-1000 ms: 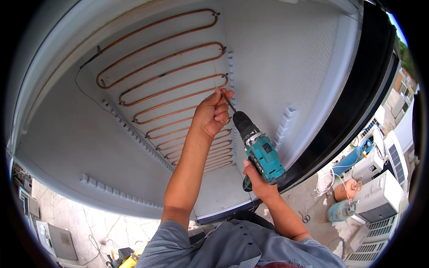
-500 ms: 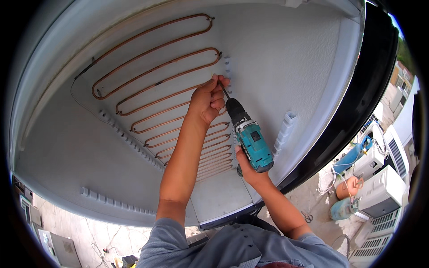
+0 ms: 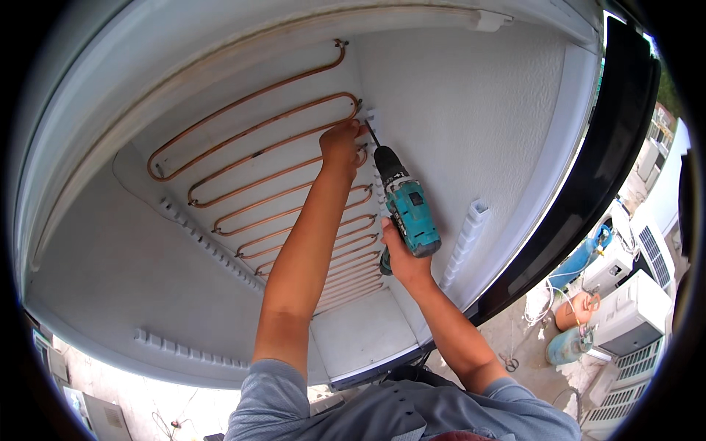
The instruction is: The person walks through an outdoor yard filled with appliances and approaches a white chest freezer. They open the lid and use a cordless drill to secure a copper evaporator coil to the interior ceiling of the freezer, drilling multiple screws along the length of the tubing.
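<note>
My right hand point(image 3: 406, 256) is wrapped around the grip of a teal and black cordless drill point(image 3: 413, 213). Its long thin bit point(image 3: 373, 135) points up and away, with the tip beside my left hand point(image 3: 340, 143). The left fingers are closed at the right-hand bends of a copper tube point(image 3: 268, 120); what they pinch, if anything, is hidden. That tube snakes back and forth over the back wall of a white refrigerator cabinet point(image 3: 471, 103), held by small dark fasteners along both sides. My left forearm covers part of the lower loops.
Notched white shelf rails point(image 3: 468, 239) run along the cabinet's side walls. A thin wire point(image 3: 125, 176) hangs at the left. Black trim point(image 3: 588, 169) borders the right side. Outside stand an orange gas cylinder point(image 3: 573, 312), blue cylinders and white air-conditioner units point(image 3: 632, 312).
My left hand has shifted slightly upward to the tube bends. The drill has moved up and a little left in my right hand. The whole view has tilted slightly.
</note>
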The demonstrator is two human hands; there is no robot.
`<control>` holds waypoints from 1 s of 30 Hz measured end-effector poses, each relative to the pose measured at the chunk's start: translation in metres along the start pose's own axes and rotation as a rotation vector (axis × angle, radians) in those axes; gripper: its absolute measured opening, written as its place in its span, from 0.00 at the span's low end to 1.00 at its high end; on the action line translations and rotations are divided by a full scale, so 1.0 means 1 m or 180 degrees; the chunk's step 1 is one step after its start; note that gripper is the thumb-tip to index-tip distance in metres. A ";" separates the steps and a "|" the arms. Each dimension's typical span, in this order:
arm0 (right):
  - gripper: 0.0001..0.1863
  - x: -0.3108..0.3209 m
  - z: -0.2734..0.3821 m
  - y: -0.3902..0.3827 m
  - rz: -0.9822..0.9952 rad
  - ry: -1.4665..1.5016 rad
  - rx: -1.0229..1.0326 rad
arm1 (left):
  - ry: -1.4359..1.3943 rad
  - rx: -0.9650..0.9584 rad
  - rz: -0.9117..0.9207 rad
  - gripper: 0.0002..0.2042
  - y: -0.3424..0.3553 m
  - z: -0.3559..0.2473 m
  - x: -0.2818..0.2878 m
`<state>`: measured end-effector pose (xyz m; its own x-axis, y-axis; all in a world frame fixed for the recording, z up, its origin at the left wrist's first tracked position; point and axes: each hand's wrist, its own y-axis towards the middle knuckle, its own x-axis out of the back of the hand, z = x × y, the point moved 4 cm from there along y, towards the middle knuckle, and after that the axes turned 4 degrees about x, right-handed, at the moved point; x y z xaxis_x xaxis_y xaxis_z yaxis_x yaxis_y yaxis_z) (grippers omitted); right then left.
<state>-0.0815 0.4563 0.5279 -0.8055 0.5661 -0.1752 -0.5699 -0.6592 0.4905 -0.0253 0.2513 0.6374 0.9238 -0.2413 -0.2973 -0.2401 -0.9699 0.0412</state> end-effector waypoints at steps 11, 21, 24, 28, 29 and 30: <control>0.10 0.000 0.002 0.013 0.0192 0.0019 -0.0169 | -0.0303 -0.0208 -0.0364 0.06 0.021 0.006 -0.021; 0.09 -0.015 0.000 0.039 0.0058 0.0325 -0.0280 | -0.0326 0.0080 -0.0121 0.08 0.018 -0.001 -0.012; 0.09 -0.016 -0.003 0.043 0.0102 0.0277 -0.0224 | -0.0403 0.0096 -0.0097 0.07 0.021 0.000 -0.010; 0.12 -0.017 -0.011 0.046 0.0200 0.0231 -0.0023 | -0.0374 0.0113 -0.0036 0.07 0.023 0.000 -0.010; 0.12 -0.017 -0.010 0.046 0.0220 0.0263 -0.0058 | -0.0347 0.0113 -0.0031 0.07 0.023 0.000 -0.010; 0.12 -0.018 -0.011 0.046 0.0242 0.0297 -0.0098 | -0.0318 0.0115 -0.0031 0.07 0.023 0.000 -0.010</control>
<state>-0.0954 0.4107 0.5445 -0.8573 0.4665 -0.2178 -0.5103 -0.7141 0.4793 -0.0396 0.2312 0.6416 0.8922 -0.2256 -0.3913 -0.2435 -0.9699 0.0040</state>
